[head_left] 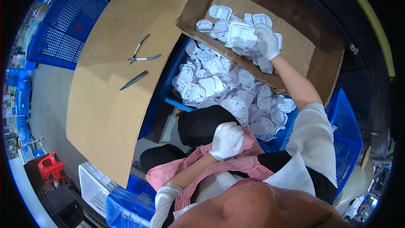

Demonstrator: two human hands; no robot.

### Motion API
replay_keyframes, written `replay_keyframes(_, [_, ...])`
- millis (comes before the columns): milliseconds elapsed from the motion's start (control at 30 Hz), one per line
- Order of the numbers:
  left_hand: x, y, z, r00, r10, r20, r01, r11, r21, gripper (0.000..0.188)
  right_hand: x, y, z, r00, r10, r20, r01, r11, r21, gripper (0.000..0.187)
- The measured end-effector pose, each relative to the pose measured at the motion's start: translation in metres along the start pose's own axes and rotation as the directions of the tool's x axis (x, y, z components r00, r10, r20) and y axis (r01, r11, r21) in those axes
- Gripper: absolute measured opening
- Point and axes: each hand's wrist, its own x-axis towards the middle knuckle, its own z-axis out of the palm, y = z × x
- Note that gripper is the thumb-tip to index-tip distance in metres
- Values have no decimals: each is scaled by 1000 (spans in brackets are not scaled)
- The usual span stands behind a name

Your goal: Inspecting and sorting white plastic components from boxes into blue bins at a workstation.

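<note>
My right hand point(266, 42), in a white glove, reaches over the cardboard box point(310, 52). Its fingers grip the edge of a white plastic part point(241, 35), a rounded rectangular housing, above a pile of similar white parts point(220, 12) in the box. Below the box's near edge, a blue crate point(179, 104) is heaped with more white plastic parts point(212, 85), several with clear or thin pieces among them. Near my lap, over the pink checked cloth, my left hand point(228, 140), also gloved in white, is curled closed, with nothing visible in it.
Nippers point(141, 52) with spread handles and a dark pen-shaped cutter point(133, 80) lie on the tan tabletop point(114, 114) at left. Blue crates point(67, 21) stand at the far left, another blue crate point(344, 139) at right. A white basket point(95, 190) and a red stool point(50, 167) are lower left.
</note>
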Motion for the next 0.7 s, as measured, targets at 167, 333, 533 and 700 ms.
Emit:
replay_keyframes(167, [-1, 0, -1, 1000, -5, -13, 5, 1000, 0, 17, 13, -45, -21, 991, 36, -125, -4, 969, 249, 20])
replay_keyframes(333, [-4, 1, -2, 998, -55, -4, 55, 998, -17, 24, 21, -91, -46, 998, -58, 17, 42, 866, 497, 30])
replay_keyframes(533, [21, -2, -35, 789, -595, 154, 398, 304, -866, 62, 21, -148, -59, 977, -165, 134, 40, 762, 647, 34])
replay_keyframes(700, [45, 16, -89, 798, -602, -45, 99, 204, -974, 62, 28, -199, -64, 928, -352, 119, 177, 701, 691, 28])
